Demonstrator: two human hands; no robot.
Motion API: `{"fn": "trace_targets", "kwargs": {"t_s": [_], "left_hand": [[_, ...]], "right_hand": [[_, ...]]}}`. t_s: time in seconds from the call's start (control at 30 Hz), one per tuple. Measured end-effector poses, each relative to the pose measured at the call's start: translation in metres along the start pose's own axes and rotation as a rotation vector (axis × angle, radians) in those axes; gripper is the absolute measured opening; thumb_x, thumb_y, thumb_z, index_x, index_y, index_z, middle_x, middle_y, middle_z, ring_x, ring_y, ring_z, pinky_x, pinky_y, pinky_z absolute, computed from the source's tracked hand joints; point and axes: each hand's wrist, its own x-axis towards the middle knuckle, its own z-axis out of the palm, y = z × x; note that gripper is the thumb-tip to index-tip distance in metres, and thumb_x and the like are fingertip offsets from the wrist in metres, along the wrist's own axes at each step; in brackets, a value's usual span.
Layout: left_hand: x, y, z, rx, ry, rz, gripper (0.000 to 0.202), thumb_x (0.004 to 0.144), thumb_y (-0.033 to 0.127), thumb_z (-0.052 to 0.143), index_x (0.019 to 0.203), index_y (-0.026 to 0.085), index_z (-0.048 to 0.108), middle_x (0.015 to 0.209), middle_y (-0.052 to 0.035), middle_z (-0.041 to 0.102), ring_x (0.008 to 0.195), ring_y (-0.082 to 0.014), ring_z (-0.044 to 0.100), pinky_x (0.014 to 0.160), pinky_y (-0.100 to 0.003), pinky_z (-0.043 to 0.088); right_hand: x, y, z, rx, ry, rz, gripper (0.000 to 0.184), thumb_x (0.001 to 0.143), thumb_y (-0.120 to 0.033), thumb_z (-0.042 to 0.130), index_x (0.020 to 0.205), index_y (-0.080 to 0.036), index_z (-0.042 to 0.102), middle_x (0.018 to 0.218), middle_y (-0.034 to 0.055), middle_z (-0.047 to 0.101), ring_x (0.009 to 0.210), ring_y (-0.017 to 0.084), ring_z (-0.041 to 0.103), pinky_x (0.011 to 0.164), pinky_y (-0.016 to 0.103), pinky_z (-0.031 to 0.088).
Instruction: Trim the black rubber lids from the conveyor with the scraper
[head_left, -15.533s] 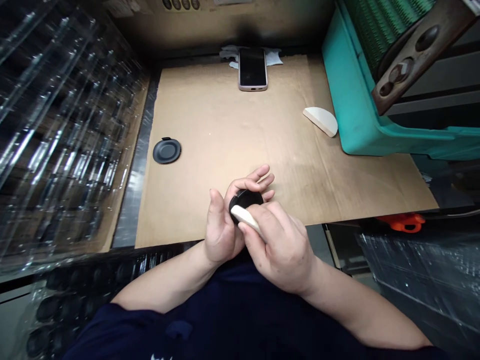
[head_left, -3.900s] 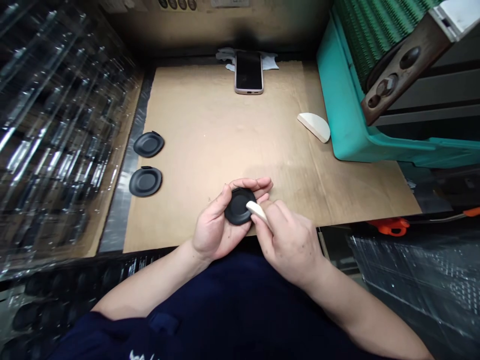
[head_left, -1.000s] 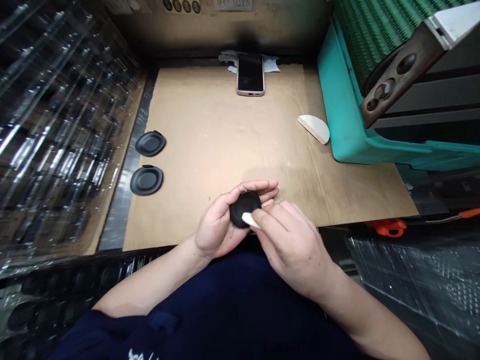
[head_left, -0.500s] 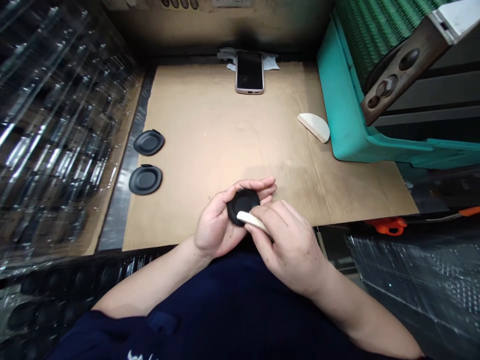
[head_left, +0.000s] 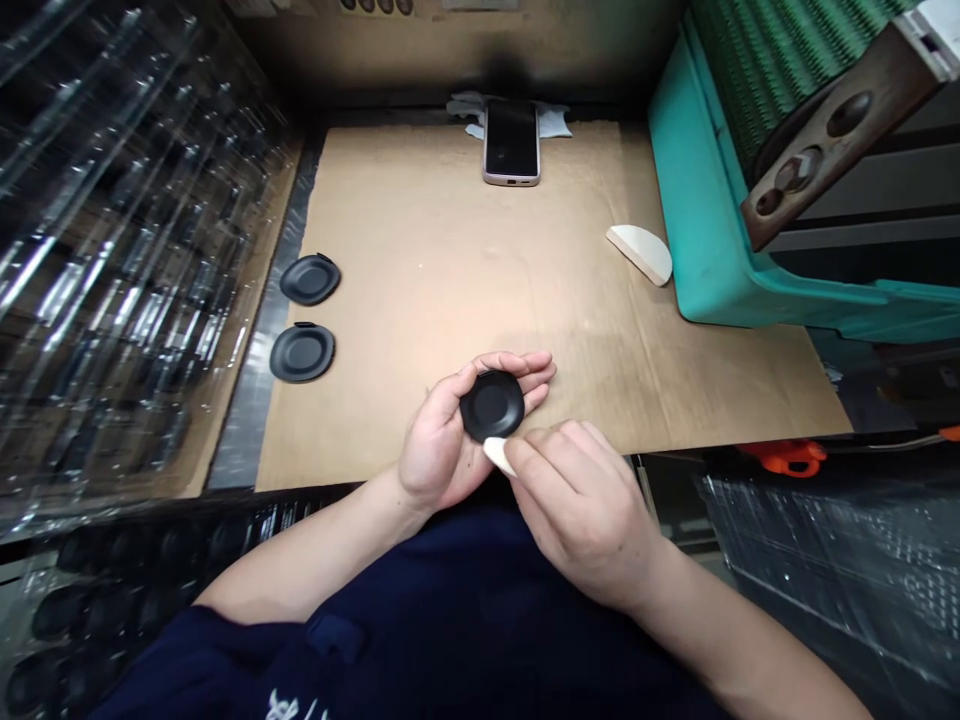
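In my left hand (head_left: pixel 442 440) rests a small black dish-shaped part (head_left: pixel 492 405), hollow side up, with the thumb at its left edge and the fingers behind it. My right hand (head_left: pixel 585 495) pinches a cream-white pad (head_left: pixel 499 456), mostly covered by the fingers. The pad's tip lies close to the part's lower rim; I cannot tell whether they touch. Two similar black parts, an upper one (head_left: pixel 310 279) and a lower one (head_left: pixel 302 352), lie on the cardboard at the left. A white half-round pad (head_left: pixel 640 253) lies on the right.
Cardboard (head_left: pixel 450 290) covers the bench. A phone (head_left: pixel 511 142) lies on a white cloth at the back. At the right stands a teal crate (head_left: pixel 705 230) beside a metal bracket (head_left: pixel 810 150). Clear plastic trays (head_left: pixel 135 270) are stacked at the left. An orange-handled tool (head_left: pixel 787 458) sits at the right edge.
My right hand has drawn the pad from the black part's inner surface down to its lower edge, uncovering more of the part. The whole view has shifted slightly.
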Motion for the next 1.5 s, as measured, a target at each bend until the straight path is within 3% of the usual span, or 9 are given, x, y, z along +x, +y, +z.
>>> {"fn": "trace_targets", "kwargs": {"t_s": [0.27,0.43,0.6,0.87,1.07,1.3,1.5], "left_hand": [[-0.001,0.000,0.001,0.008,0.006,-0.006,0.037,0.104,0.031,0.037,0.104,0.012,0.069,0.134,-0.0172,0.064,0.139,-0.0335,0.052,0.123,-0.049,0.033],[-0.001,0.000,0.001,0.029,0.013,0.017,0.037,0.104,0.031,0.037,0.103,0.012,0.069,0.132,-0.0166,0.065,0.139,-0.0332,0.052,0.123,-0.049,0.034],[-0.001,-0.001,0.001,0.004,0.007,0.005,0.037,0.104,0.031,0.037,0.104,0.012,0.068,0.132,-0.0169,0.065,0.139,-0.0335,0.052,0.123,-0.049,0.034],[0.000,0.000,0.001,0.012,0.017,0.003,0.036,0.103,0.031,0.039,0.105,0.012,0.070,0.130,-0.0159,0.066,0.137,-0.0324,0.054,0.123,-0.048,0.034],[0.000,0.001,-0.001,-0.057,-0.013,-0.013,0.039,0.103,0.034,0.038,0.108,0.011,0.070,0.134,-0.0174,0.065,0.140,-0.0330,0.052,0.123,-0.048,0.033],[-0.002,0.005,0.000,-0.086,-0.096,-0.044,0.060,0.103,0.055,0.032,0.118,0.012,0.071,0.143,-0.0179,0.061,0.140,-0.0363,0.051,0.121,-0.052,0.033],[-0.004,0.007,0.000,-0.073,-0.189,-0.042,0.071,0.101,0.064,0.028,0.126,0.011,0.069,0.145,-0.0179,0.060,0.140,-0.0366,0.051,0.120,-0.051,0.035]], "right_hand": [[-0.001,-0.002,0.002,-0.011,-0.039,0.011,0.021,0.091,-0.002,0.059,0.108,-0.006,0.070,0.084,0.0090,0.069,0.074,0.020,0.055,0.065,0.037,0.043],[0.000,-0.004,0.004,0.011,0.034,-0.001,0.021,0.090,-0.002,0.062,0.109,-0.006,0.071,0.085,0.0096,0.070,0.076,0.020,0.056,0.066,0.037,0.044],[-0.005,-0.001,0.003,0.012,-0.017,0.032,0.023,0.091,-0.002,0.060,0.111,-0.005,0.070,0.086,0.0103,0.070,0.077,0.021,0.056,0.068,0.038,0.046],[-0.003,-0.002,0.009,0.035,0.047,0.018,0.021,0.091,-0.003,0.061,0.110,-0.007,0.069,0.086,0.0099,0.070,0.078,0.021,0.057,0.068,0.036,0.047],[-0.019,0.007,0.000,0.036,-0.001,0.158,0.015,0.091,-0.004,0.062,0.104,-0.011,0.067,0.087,0.0090,0.067,0.077,0.020,0.056,0.070,0.037,0.049],[-0.029,0.008,-0.008,0.132,0.176,0.319,0.022,0.088,-0.008,0.068,0.107,-0.019,0.063,0.092,0.0038,0.066,0.081,0.017,0.061,0.074,0.033,0.054],[-0.028,0.013,-0.009,0.138,0.246,0.301,0.029,0.083,-0.006,0.073,0.108,-0.017,0.064,0.093,0.0038,0.067,0.083,0.015,0.063,0.076,0.030,0.055]]}}
